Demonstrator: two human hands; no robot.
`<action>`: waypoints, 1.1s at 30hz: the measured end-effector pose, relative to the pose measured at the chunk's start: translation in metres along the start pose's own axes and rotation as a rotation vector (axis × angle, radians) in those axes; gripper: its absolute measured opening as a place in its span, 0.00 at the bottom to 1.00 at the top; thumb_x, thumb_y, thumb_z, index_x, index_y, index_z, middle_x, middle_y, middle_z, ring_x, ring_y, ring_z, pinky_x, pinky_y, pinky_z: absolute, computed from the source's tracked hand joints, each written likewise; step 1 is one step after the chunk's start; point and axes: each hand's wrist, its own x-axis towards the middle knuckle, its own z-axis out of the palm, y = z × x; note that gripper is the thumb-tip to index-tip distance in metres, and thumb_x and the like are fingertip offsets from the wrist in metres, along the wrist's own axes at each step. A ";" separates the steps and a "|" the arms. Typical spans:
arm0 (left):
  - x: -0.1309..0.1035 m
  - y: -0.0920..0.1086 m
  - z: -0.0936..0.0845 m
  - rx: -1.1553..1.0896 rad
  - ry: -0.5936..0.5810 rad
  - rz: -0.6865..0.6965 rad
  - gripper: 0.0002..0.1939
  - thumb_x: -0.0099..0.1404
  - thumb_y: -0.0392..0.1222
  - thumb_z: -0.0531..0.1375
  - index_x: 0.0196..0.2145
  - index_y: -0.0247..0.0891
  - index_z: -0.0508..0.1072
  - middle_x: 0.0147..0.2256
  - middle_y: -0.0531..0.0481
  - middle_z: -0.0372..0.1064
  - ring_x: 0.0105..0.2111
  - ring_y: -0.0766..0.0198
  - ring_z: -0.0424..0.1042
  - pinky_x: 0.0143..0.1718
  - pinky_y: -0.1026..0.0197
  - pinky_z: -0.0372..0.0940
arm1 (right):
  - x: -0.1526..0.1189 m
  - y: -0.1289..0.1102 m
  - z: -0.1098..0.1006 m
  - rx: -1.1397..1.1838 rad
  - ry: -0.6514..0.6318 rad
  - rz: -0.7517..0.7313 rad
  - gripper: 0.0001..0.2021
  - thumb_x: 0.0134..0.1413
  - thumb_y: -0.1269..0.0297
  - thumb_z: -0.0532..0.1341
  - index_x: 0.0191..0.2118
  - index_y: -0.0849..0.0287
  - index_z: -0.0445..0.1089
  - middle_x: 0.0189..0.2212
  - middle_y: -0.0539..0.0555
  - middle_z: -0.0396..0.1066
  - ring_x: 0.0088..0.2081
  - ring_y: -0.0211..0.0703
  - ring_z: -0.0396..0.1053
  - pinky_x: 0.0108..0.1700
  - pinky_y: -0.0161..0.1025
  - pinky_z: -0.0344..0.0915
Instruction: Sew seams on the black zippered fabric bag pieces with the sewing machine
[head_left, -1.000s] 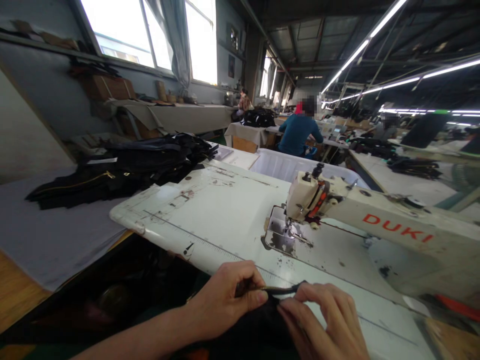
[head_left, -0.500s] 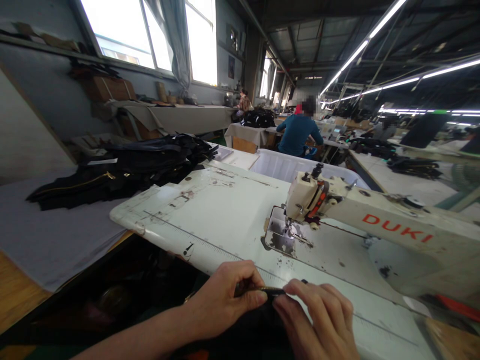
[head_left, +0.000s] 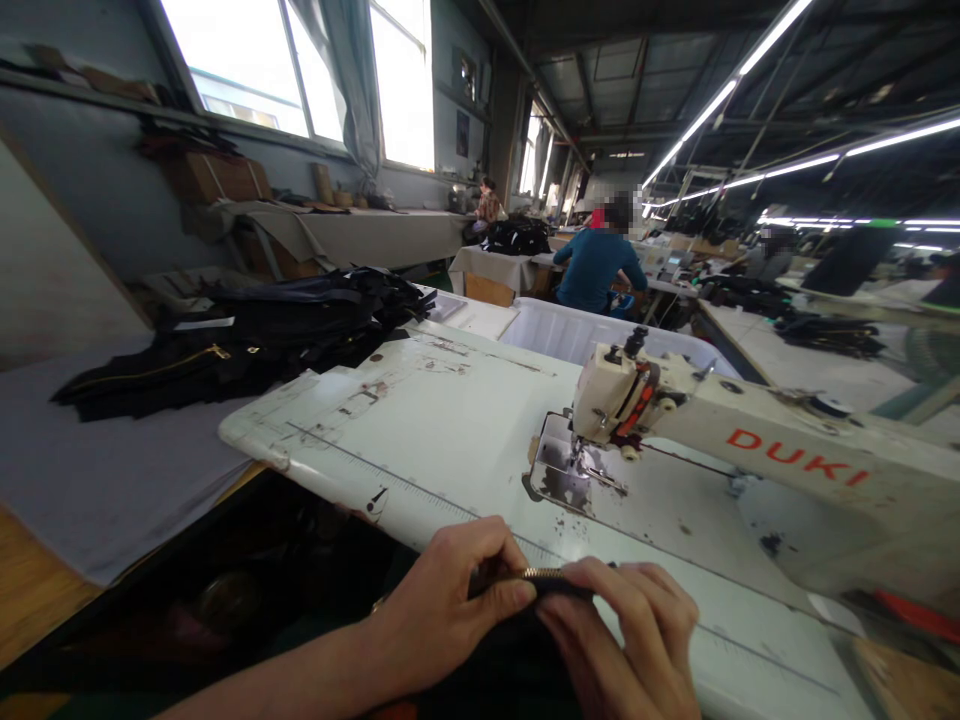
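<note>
Between my two hands is a short stretch of zipper (head_left: 543,574) with brass-coloured teeth on dark fabric. My left hand (head_left: 457,590) pinches it between thumb and forefinger. From the other side, the fingers of my right hand (head_left: 626,620) are closed on the same zipper. Both hands are at the front edge of the pale sewing table (head_left: 450,430). Below them the dark fabric blends into the shadow, so its extent cannot be made out. The sewing machine (head_left: 622,400) stands beyond my right hand, its needle area apart from the zipper.
A pile of black fabric pieces (head_left: 247,340), some with brass zippers, lies on the left. Behind the table stands a white plastic bin (head_left: 555,330). A person in a blue top (head_left: 600,268) sits farther back. The machine arm (head_left: 795,450) spans the right side.
My right hand has shifted slightly left and turned a little. More of the brass teeth now face up between the hands. My left hand is nearly in the same spot.
</note>
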 end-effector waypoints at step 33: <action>0.001 0.004 0.000 0.049 0.057 0.083 0.09 0.65 0.42 0.59 0.29 0.36 0.69 0.28 0.52 0.65 0.29 0.65 0.63 0.30 0.65 0.55 | 0.002 -0.003 0.000 -0.134 0.092 0.013 0.08 0.51 0.78 0.65 0.35 0.58 0.75 0.36 0.55 0.72 0.38 0.47 0.66 0.44 0.50 0.60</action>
